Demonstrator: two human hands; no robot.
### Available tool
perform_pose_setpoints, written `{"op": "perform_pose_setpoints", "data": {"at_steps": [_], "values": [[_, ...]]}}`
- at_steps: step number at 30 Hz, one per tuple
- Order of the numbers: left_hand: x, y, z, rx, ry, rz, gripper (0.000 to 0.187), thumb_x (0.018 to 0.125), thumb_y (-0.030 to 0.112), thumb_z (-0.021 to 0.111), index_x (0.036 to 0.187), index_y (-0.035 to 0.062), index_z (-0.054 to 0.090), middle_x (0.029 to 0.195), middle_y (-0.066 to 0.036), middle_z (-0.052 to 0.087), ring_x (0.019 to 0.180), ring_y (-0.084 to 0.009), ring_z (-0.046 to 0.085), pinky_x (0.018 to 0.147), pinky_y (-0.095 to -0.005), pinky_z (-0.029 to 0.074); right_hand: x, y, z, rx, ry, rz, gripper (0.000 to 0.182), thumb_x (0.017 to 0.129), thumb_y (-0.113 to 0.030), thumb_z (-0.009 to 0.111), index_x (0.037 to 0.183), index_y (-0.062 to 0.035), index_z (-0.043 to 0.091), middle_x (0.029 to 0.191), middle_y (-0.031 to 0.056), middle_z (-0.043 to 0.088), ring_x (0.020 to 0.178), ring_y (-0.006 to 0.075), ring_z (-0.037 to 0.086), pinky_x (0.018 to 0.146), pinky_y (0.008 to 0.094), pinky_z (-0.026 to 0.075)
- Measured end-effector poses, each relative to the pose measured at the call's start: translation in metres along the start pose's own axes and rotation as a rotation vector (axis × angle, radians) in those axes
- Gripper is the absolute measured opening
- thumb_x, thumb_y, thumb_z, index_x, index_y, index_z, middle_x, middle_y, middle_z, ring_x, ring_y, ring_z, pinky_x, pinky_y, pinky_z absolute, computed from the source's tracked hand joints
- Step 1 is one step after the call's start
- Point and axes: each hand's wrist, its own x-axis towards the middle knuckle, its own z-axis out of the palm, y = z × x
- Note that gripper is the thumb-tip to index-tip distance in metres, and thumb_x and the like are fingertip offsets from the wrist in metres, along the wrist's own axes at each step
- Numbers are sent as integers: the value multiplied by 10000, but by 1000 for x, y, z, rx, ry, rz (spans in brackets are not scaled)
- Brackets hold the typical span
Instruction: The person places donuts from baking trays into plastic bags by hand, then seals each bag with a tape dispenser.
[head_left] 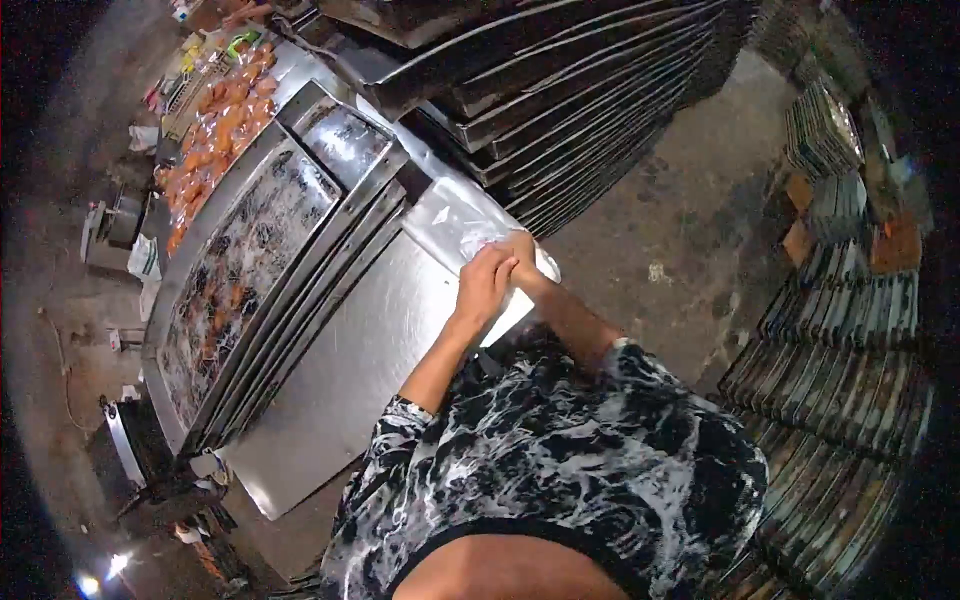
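Note:
My two hands meet over a flat stack of clear plastic bags at the corner of a shiny metal table. My left hand is closed, its fingertips bunched against my right hand. My right hand is closed too, just beyond it, and its fingertips are partly hidden. Crinkled clear plastic shows at the fingers of both hands, so they appear to pinch the edge of a bag. Left of the bags, a stack of metal trays rests on the table.
The top tray holds dark and orange-brown bits. Behind it lie many bagged orange-brown pieces. Dark trays stand stacked close beyond my hands. More stacked trays line the right side, across the concrete floor.

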Motion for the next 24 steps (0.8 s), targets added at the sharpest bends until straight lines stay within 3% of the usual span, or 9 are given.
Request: {"op": "perform_pose_setpoints", "data": {"at_steps": [2, 4, 6, 8, 10, 12, 14, 21, 24], "values": [[-1, -14, -2, -82, 64, 112, 105, 779, 76, 517, 824, 10, 587, 737, -155, 530, 678, -333, 526, 617, -361, 424, -22, -7, 6, 507, -101, -119, 233, 794, -229, 537, 854, -4, 553, 818, 103, 591, 707, 157, 537, 641, 312, 437], [-8, -17, -21, -8, -71, -131, 161, 775, 101, 519, 874, -9, 584, 794, -165, 548, 747, -314, 538, 685, -337, 426, -37, 9, -5, 316, -121, -268, 282, 795, -233, 559, 951, 2, 536, 851, 98, 579, 745, 157, 533, 668, 302, 440], [-23, -26, -30, -130, -82, -162, 304, 784, 145, 540, 1048, -4, 517, 964, -166, 540, 899, -279, 523, 772, -324, 415, -49, 57, -42, -271, 113, -1089, 414, 733, -204, 634, 1066, -3, 490, 879, 104, 556, 784, 170, 526, 679, 300, 436], [-45, -48, -28, -661, 295, -559, 495, 786, 165, 566, 1204, -7, 366, 1127, -174, 461, 1045, -250, 449, 855, -324, 385, -68, 20, -85, -10, -47, -143, 487, 690, -161, 666, 1113, -25, 467, 920, 50, 513, 809, 134, 479, 717, 242, 403], [-57, -100, -25, -484, 392, -852, 567, 790, 139, 567, 1236, -47, 271, 1174, -193, 403, 1093, -227, 401, 856, -312, 397, -52, -6, -91, -21, 79, -257, 557, 683, -197, 685, 1147, -23, 430, 1012, 67, 472, 879, 141, 448, 748, 268, 396], [-50, -107, -15, -903, 535, -953, 588, 755, 120, 599, 1201, -94, 280, 1126, -200, 427, 1005, -230, 472, 769, -308, 448, -27, -17, -72, -268, 119, -431, 647, 686, -246, 683, 1189, 5, 363, 1092, 152, 441, 993, 264, 432, 829, 349, 368], [-33, -103, -10, -918, 506, -1066, 392, 758, 200, 609, 1019, -49, 457, 815, -107, 533, 656, -190, 534, 486, -311, 437, -2, -11, -34, -407, 202, -625, 616, 721, -321, 633, 1177, 7, 381, 1109, 198, 442, 1032, 336, 413, 875, 393, 332], [-4, -101, -19, -1244, 312, -980, 344, 721, 132, 605, 966, -83, 497, 855, -156, 567, 706, -280, 586, 637, -359, 502, 11, -39, -5, -427, -6, -341, 469, 746, -309, 597, 1051, 33, 495, 906, 164, 576, 824, 325, 555, 766, 376, 427], [-14, -83, -41, -1193, 187, -1008, 343, 715, 123, 598, 981, -61, 482, 844, -156, 556, 720, -292, 587, 621, -400, 513, -17, -72, -34, 182, -565, 143, 442, 720, -245, 635, 1053, 15, 503, 903, 110, 592, 810, 270, 575, 761, 354, 447]]}}
